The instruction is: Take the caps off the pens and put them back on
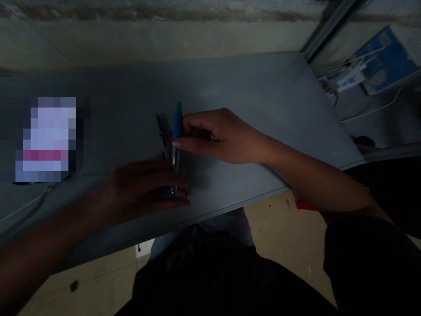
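A pen with a blue cap (178, 120) and a clear barrel is pinched between the thumb and fingers of my right hand (220, 136). Its lower end points toward me and reaches down to my left hand (144, 184). The left fingers are stretched out with the thumb apart, around the lower end of the pen; whether they touch it I cannot tell. Just left of the blue cap lies a dark pen (162, 129), its lower part hidden by the left hand. Bits of something red or pink (185, 192) show beside the left fingertips, mostly covered.
A pixelated bright rectangle (49, 131) with a cable (26, 206) stands on the grey table (246, 96) at left. Beyond the table's right edge are a blue-and-white box (388, 57) and a white power strip (351, 79) with cords. A wall runs along the back.
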`<state>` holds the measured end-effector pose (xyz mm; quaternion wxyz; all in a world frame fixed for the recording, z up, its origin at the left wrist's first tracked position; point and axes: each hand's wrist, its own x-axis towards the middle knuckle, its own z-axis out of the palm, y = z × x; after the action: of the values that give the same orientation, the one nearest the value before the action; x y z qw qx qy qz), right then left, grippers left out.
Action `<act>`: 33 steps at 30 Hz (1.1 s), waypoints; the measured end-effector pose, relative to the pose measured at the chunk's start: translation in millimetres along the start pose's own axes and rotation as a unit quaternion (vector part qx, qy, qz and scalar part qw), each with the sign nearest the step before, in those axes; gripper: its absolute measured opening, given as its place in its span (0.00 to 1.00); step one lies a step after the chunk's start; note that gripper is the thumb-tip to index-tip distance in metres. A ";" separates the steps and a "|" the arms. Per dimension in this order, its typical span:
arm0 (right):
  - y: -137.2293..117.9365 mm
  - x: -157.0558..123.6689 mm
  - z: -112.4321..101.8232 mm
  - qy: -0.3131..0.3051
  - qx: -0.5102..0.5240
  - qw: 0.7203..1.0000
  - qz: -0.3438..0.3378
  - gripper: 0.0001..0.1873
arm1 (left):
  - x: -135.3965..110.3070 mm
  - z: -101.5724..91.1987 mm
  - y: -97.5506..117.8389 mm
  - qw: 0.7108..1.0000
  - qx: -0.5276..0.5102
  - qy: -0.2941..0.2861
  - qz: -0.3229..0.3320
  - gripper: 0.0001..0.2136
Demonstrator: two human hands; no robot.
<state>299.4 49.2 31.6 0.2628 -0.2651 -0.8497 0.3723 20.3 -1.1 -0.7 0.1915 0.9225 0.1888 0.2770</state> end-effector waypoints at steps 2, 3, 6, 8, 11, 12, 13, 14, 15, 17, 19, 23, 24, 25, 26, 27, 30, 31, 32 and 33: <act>0.2 0.2 -0.4 -0.003 -0.002 1.000 0.002 0.18 | -0.8 0.3 0.0 1.000 0.009 0.003 0.004 0.12; -0.1 0.3 -0.6 -0.009 -0.006 1.000 0.005 0.18 | -1.4 0.3 0.0 1.000 0.009 0.000 0.000 0.11; -2.0 0.8 -1.0 -0.023 -0.020 0.999 0.016 0.18 | -3.4 0.2 -0.4 1.000 -0.004 -0.011 -0.015 0.09; -3.3 1.0 -1.2 -0.029 -0.026 0.999 0.021 0.18 | -3.6 0.3 -1.2 1.000 -0.005 -0.009 -0.015 0.08; -4.3 0.7 -1.6 -0.033 -0.032 0.999 0.028 0.18 | -1.8 0.3 -1.7 1.000 0.008 0.001 0.002 0.10; -4.4 0.5 -1.7 -0.035 -0.034 0.998 0.030 0.18 | -1.1 0.2 -1.6 1.000 0.006 -0.001 0.008 0.10; -4.4 0.3 -1.7 -0.033 -0.034 0.998 0.029 0.18 | -0.7 0.0 -1.2 1.000 0.003 -0.003 0.005 0.10; -4.2 0.1 -1.7 -0.030 -0.034 0.999 0.027 0.18 | -0.7 -0.4 -0.8 1.000 -0.002 -0.003 0.005 0.09; -4.0 -0.1 -1.6 -0.027 -0.032 0.999 0.023 0.18 | -1.0 -0.7 -0.3 1.000 -0.006 -0.003 0.001 0.08; -3.7 -0.1 -1.5 -0.018 -0.027 0.999 0.015 0.17 | -2.3 -1.2 0.5 1.000 -0.006 -0.002 -0.005 0.09; -3.7 0.0 -1.7 -0.017 -0.028 0.999 0.013 0.17 | -3.3 -1.4 0.8 1.000 0.002 -0.007 -0.009 0.12; -3.7 0.0 -2.3 -0.025 -0.036 0.999 0.013 0.17 | -1.2 -1.0 0.4 1.000 0.003 -0.018 -0.003 0.10; -3.4 -0.2 -2.2 -0.024 -0.034 0.999 0.011 0.17 | -0.2 -1.0 0.3 1.000 0.002 -0.019 -0.003 0.10; -3.1 -0.4 -2.1 -0.022 -0.032 0.999 0.010 0.17 | 0.7 -1.1 0.2 1.000 0.000 -0.018 -0.004 0.09; -2.7 -0.6 -1.8 -0.021 -0.031 0.999 0.009 0.17 | 1.3 -1.1 0.1 1.000 -0.003 -0.016 -0.006 0.10; -2.3 -0.8 -1.5 -0.020 -0.030 0.999 0.009 0.17 | 1.6 -1.2 0.1 1.000 -0.007 -0.015 -0.004 0.10; -1.8 -1.0 -0.9 -0.021 -0.033 0.999 0.005 0.17 | 0.5 -1.2 -0.1 1.000 -0.016 -0.019 -0.006 0.09; -1.9 -0.9 -0.8 -0.022 -0.036 0.999 0.004 0.17 | -0.3 -1.1 -0.1 1.000 -0.014 -0.021 -0.009 0.09; -2.0 -0.7 -0.7 -0.025 -0.041 0.999 0.004 0.17 | -1.2 -0.9 -0.3 1.000 -0.013 -0.022 -0.009 0.08; -2.1 -0.5 -0.6 -0.028 -0.049 0.998 0.006 0.17 | -2.1 -0.7 -0.5 1.000 -0.012 -0.020 -0.009 0.08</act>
<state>299.7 47.9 33.5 0.2233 -0.2716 -0.8725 0.3394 18.1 -1.5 -1.3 0.2086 0.9237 0.1901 0.2592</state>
